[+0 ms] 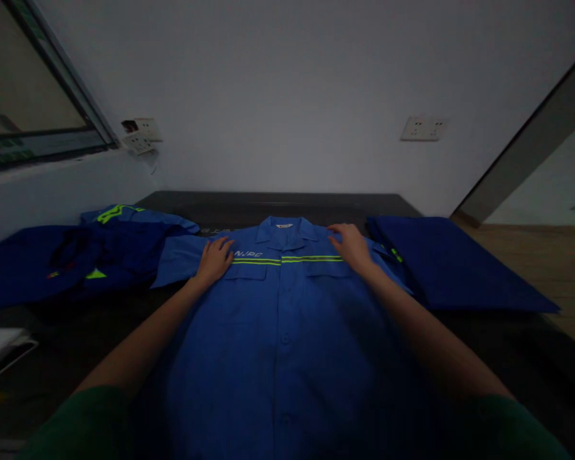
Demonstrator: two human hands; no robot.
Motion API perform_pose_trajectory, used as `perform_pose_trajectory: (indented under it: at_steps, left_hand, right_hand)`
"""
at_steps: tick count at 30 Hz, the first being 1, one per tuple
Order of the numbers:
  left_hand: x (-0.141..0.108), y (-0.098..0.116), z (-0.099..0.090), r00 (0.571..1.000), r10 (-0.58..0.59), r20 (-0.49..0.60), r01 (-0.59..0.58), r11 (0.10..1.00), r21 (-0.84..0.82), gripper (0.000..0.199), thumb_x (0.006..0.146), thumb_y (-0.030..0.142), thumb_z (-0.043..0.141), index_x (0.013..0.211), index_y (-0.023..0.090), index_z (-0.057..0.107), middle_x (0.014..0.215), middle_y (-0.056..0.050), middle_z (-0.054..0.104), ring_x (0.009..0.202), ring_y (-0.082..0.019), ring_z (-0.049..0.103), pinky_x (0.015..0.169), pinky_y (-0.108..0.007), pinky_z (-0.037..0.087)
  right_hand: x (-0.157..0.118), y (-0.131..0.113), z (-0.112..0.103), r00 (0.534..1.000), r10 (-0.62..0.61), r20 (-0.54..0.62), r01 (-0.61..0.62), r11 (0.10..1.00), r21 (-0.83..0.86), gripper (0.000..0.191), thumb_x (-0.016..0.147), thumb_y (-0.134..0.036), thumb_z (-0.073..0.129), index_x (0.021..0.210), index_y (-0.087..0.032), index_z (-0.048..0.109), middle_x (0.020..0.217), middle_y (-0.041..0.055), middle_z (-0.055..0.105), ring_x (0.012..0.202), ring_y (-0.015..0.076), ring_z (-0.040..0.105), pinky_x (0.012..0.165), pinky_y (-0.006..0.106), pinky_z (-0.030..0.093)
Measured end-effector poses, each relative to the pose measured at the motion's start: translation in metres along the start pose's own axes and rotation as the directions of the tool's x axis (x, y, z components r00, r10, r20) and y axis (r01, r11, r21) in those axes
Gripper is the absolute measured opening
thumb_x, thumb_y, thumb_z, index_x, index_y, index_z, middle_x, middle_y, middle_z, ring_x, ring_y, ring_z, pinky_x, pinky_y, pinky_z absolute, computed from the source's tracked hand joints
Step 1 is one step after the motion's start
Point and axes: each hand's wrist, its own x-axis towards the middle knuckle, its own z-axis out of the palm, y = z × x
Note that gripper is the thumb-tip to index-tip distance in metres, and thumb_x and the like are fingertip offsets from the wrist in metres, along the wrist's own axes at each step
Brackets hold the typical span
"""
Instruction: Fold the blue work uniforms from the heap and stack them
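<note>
A blue short-sleeved work shirt (278, 319) lies spread face up, its collar toward the wall and its front buttoned. Two yellow-green stripes cross the chest, with white lettering above the one on the left. My left hand (215, 259) rests on the shirt near the left shoulder, fingers stretched out and lying flat. On the opposite shoulder is my right hand (351, 247), its fingers extended and slightly bent, touching the cloth. Neither hand visibly grips any fabric. Part of the right sleeve is hidden behind my right forearm.
Crumpled blue garments (76, 259) with yellow-green patches lie at left on the dark table (191, 204). A flat dark-blue folded cloth or folder (460, 265) lies at right. A white object (2, 348) is at the left edge. Wall sockets (422, 128) are behind the table.
</note>
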Motion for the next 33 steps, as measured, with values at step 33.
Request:
perform_pose_trajectory:
  at_steps: [33]
  left_hand:
    - [-0.016,0.161,-0.076,0.974,0.214,-0.070,-0.213,0.775,-0.595,0.033,0.087,0.020,0.042,0.112,0.017,0.063,0.118,-0.009,0.063,0.113,-0.021,0.057,0.103,-0.038,0.042]
  right_hand:
    - [-0.126,0.073,-0.049,0.989,0.030,0.142,-0.006,0.986,-0.168,0.038,0.092,-0.031,0.043,0.123,-0.018,0.059,0.134,0.0144,0.055,0.128,0.0297,0.044,0.106,0.054,0.030]
